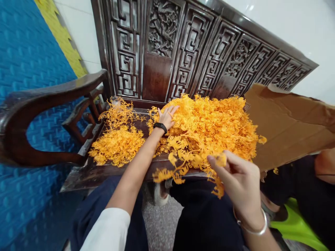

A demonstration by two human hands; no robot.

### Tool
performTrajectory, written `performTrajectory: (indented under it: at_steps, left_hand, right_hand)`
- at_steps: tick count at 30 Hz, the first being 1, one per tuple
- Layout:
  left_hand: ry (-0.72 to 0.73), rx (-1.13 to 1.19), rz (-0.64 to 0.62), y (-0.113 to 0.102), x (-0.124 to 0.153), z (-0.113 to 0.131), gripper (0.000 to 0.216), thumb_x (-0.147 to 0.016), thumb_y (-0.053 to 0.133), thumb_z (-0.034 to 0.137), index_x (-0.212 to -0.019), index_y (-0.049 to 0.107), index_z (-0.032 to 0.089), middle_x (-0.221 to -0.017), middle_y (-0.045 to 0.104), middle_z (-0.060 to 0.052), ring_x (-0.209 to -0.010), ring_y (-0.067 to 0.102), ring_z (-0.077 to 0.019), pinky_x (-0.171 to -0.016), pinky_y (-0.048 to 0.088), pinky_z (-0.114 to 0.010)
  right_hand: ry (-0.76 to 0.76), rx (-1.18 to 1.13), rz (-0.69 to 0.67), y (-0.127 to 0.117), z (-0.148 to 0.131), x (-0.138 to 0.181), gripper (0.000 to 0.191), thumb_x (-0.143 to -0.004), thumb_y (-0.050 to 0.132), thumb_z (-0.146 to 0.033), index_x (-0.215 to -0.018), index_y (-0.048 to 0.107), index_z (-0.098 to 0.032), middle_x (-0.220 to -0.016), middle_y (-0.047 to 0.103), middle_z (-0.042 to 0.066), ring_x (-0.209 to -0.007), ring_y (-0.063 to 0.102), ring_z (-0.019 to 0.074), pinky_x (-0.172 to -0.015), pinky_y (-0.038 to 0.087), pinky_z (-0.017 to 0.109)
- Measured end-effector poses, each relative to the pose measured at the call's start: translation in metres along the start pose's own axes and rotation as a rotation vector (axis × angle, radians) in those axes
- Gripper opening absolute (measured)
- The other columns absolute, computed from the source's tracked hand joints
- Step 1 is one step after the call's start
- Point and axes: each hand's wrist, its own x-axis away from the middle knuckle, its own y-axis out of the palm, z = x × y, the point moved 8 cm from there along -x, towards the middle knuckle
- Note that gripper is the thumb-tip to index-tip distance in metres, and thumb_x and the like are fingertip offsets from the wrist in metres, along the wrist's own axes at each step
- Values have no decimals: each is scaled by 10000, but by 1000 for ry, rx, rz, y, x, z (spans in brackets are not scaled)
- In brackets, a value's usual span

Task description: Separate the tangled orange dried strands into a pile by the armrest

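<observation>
A big heap of orange plastic sprigs (pixel 209 125) covers the seat of a dark carved wooden bench (pixel 167 45). A smaller pile of orange sprigs (pixel 117 143) lies to the left on the seat. My left hand (pixel 166 116), with a black band on the wrist, reaches into the left edge of the big heap, fingers curled into the sprigs. My right hand (pixel 239 181), wearing a silver bangle, is closed in a pinch on a small orange sprig (pixel 221 159) at the heap's near edge, with more strands hanging below it.
A flattened cardboard sheet (pixel 288 122) leans at the right of the bench. The bench's curved armrest (pixel 52 94) rises at left beside a blue foam mat (pixel 28 59). Another person's dark-clothed leg (pixel 300 188) and a green stool (pixel 295 226) are at lower right.
</observation>
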Motion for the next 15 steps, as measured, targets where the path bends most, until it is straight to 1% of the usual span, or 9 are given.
performTrajectory:
  at_steps: [2,3,7,11,15]
  left_hand:
    - [-17,-35,-9,2,3,-3,768,-718,581,116,-1402,279,292,-1451,336,-47,-1313,310,-262,-1093,37,-591]
    - [-18,-56,-15,2,3,-3,779,-713,592,120,-1404,274,291,-1458,324,-54,-1315,304,-268,-1090,42,-593]
    - [26,-87,-22,4,6,6,765,-727,586,126,-1401,273,311,-1468,301,-66,-1320,289,-264,-1074,94,-611]
    - [55,-65,-22,5,8,14,694,-791,469,91,-1405,256,333,-1481,276,-41,-1325,278,-249,-1069,99,-615]
    - [68,-56,-18,4,9,13,714,-791,365,1,-1405,248,345,-1469,301,-24,-1323,285,-238,-1070,80,-621]
  right_hand:
    - [1,40,-4,3,4,15,437,-724,618,-264,-494,254,-188,-494,187,-57,-444,177,75,-419,144,239]
    - [27,35,4,4,8,23,435,-722,617,-269,-497,253,-191,-495,185,-56,-444,178,78,-418,147,239]
    - [192,-40,102,3,26,52,363,-707,620,-290,-514,323,-209,-504,232,-46,-448,222,101,-423,184,248]
    - [339,-96,231,4,34,77,361,-714,614,-314,-512,332,-214,-503,282,-36,-445,265,114,-431,216,263]
    - [378,-187,357,9,36,95,340,-728,617,-308,-519,368,-210,-520,343,-24,-468,322,120,-438,271,267]
